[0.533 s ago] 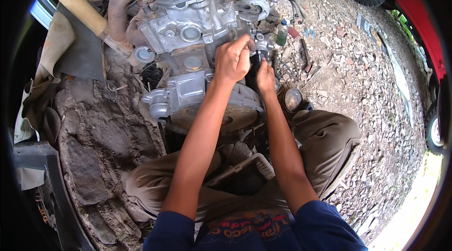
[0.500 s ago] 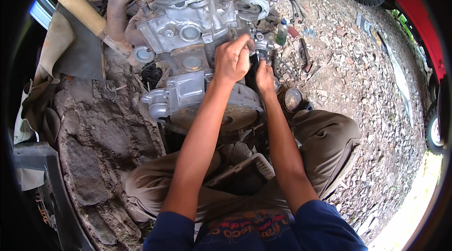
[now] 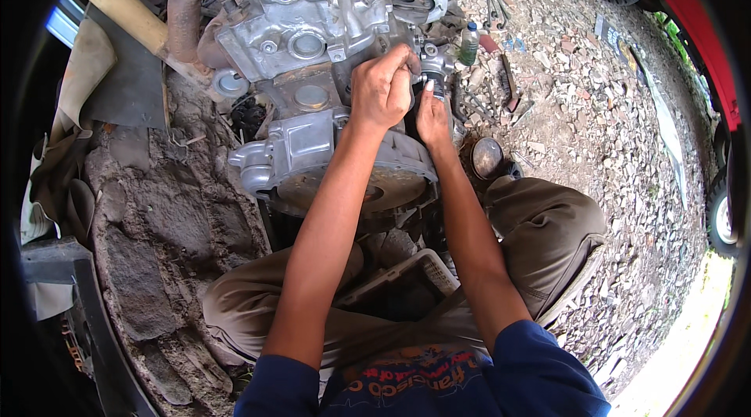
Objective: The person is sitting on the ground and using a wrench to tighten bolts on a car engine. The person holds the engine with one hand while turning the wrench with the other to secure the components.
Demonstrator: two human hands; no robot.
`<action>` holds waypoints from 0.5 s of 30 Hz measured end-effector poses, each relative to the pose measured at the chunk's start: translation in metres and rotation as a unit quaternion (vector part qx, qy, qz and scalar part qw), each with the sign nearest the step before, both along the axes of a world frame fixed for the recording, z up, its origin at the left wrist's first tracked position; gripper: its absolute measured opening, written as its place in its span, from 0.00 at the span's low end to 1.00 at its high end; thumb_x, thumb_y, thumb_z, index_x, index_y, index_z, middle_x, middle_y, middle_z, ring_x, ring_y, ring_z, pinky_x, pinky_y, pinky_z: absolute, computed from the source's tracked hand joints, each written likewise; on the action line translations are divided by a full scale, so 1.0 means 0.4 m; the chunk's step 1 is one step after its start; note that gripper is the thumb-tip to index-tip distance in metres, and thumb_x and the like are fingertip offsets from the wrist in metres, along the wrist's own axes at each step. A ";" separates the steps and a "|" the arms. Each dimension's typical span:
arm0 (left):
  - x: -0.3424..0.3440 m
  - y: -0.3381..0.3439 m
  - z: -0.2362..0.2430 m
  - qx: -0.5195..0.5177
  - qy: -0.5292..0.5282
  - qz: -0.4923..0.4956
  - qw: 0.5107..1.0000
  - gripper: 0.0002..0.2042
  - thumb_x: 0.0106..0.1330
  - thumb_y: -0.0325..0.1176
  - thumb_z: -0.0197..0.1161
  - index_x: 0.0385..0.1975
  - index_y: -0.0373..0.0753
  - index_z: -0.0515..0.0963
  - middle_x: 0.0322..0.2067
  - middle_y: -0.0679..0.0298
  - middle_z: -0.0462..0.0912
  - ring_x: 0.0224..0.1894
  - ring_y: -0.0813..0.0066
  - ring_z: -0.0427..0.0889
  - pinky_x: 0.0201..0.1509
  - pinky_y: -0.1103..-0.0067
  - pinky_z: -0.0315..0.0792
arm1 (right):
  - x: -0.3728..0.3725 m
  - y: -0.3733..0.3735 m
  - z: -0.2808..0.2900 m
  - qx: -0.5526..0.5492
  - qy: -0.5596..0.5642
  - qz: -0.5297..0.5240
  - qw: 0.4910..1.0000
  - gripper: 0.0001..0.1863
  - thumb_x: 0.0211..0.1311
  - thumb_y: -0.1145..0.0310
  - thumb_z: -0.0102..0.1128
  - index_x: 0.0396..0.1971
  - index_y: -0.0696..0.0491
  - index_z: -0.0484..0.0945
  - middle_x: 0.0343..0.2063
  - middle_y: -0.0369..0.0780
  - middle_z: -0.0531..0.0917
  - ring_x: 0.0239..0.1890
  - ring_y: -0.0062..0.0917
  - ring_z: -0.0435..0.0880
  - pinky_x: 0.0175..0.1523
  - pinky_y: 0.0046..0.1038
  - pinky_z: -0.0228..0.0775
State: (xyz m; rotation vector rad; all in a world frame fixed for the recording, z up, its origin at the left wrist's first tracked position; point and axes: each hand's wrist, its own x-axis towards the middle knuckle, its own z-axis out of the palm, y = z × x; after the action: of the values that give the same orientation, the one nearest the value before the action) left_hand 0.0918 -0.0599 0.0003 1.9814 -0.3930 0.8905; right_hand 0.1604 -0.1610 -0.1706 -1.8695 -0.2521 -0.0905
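In front of me stands a grey metal engine block with a round flywheel housing at its near end. My left hand is closed at the block's right side, fingers curled in a pinch; whatever lies between them is hidden. Just right of it, my right hand grips a silver engine fitting with a dark cylindrical lower body. The right thumb points up along the fitting's left side, while the other fingers are mostly out of sight beneath it.
A rusty exhaust pipe and a bamboo pole are at the far left. Right of the engine lie a green bottle, a hammer-like tool and a round can on gravel. A plastic crate sits between my legs.
My right thumb has shifted up along the fitting's left side. The left hand keeps its closed grip with a slight turn, and the whole view has shifted a little.
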 end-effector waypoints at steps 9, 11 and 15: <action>-0.001 0.001 -0.001 0.015 0.039 0.035 0.999 0.08 0.59 0.28 0.48 0.27 0.38 0.76 0.17 0.52 0.76 0.20 0.51 0.79 0.27 0.64 0.71 | 0.010 -0.021 0.004 0.021 0.016 0.059 0.998 0.43 0.76 0.37 0.27 0.23 0.64 0.73 0.17 0.52 0.73 0.24 0.46 0.73 0.38 0.44 0.67; 0.001 0.002 -0.002 0.020 0.034 0.028 0.999 0.09 0.59 0.27 0.46 0.28 0.35 0.76 0.16 0.56 0.73 0.18 0.60 0.75 0.25 0.69 0.68 | 0.012 -0.023 0.003 0.038 0.039 0.082 0.995 0.43 0.75 0.36 0.27 0.23 0.62 0.71 0.17 0.49 0.72 0.24 0.40 0.73 0.38 0.42 0.67; 0.008 -0.003 -0.008 0.019 0.015 0.008 1.000 0.11 0.60 0.25 0.43 0.29 0.30 0.75 0.13 0.64 0.68 0.15 0.79 0.67 0.21 0.78 0.62 | 0.029 -0.036 -0.006 0.031 0.084 0.106 0.990 0.42 0.74 0.34 0.26 0.23 0.60 0.71 0.18 0.44 0.72 0.24 0.32 0.73 0.36 0.37 0.67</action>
State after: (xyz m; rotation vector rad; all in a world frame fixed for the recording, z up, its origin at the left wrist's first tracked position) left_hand 0.0952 -0.0609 -0.0029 2.0319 -0.3808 0.8685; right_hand 0.1719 -0.1754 -0.1731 -1.7662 -0.3268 0.2021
